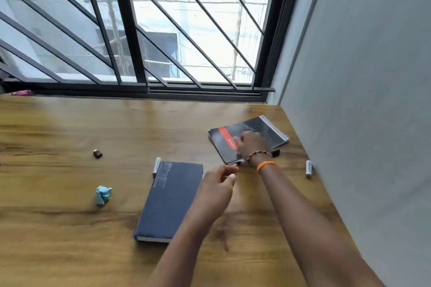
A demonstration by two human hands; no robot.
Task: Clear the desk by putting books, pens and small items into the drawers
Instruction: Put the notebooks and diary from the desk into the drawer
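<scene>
A black spiral notebook (268,129) with a red stripe lies at the back right of the wooden desk (70,128). My right hand (253,144) rests on its cover, fingers bent down and blurred. A pen (240,162) lies by the notebook's near corner, partly under my right wrist. My left hand (219,185) hovers just right of a dark blue book (170,198), fingers loosely curled with nothing in them. A grey marker (156,166) lies against the blue book's far left corner.
Crumpled blue paper (103,194) and a small dark item (97,154) sit on the left. A small black object (275,152) lies by the notebook. A grey cylinder (308,168) lies by the grey wall (361,100). The barred window (140,30) runs behind the desk.
</scene>
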